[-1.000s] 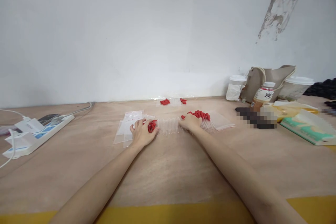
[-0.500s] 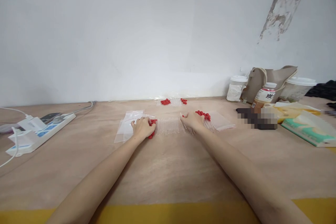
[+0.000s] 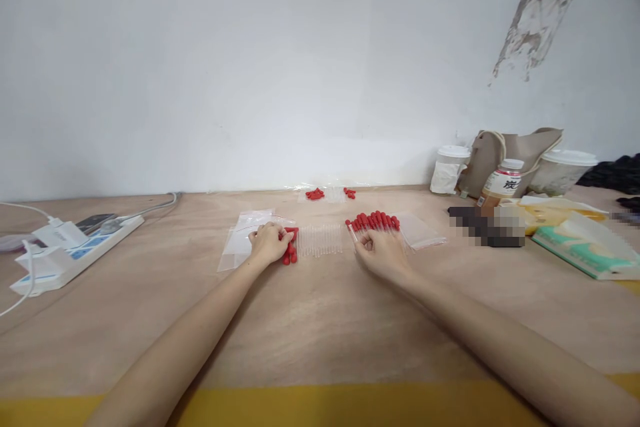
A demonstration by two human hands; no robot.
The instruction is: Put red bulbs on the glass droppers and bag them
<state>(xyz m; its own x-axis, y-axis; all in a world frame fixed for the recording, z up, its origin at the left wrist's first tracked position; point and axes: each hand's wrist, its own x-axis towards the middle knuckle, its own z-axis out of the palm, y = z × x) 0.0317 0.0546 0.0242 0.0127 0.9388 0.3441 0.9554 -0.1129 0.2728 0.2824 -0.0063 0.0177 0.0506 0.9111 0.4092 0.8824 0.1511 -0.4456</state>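
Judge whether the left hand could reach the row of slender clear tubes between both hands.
Probably yes: small rounded red pieces lie between the left hand and the row of tubes, but nothing visibly covers it.

Tubes [image 3: 320, 241] ahead, room nearside; power strip [image 3: 97, 248] left

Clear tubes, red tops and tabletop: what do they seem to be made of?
Clear tubes: glossy, see-through, with thin glints; plastic or glass, I can't tell which.
Red tops: probably rubber or plastic, smooth-looking, opaque and evenly coloured.
Tabletop: perhaps wood or plywood, mostly dull, judging by its tan, faintly streaked surface.
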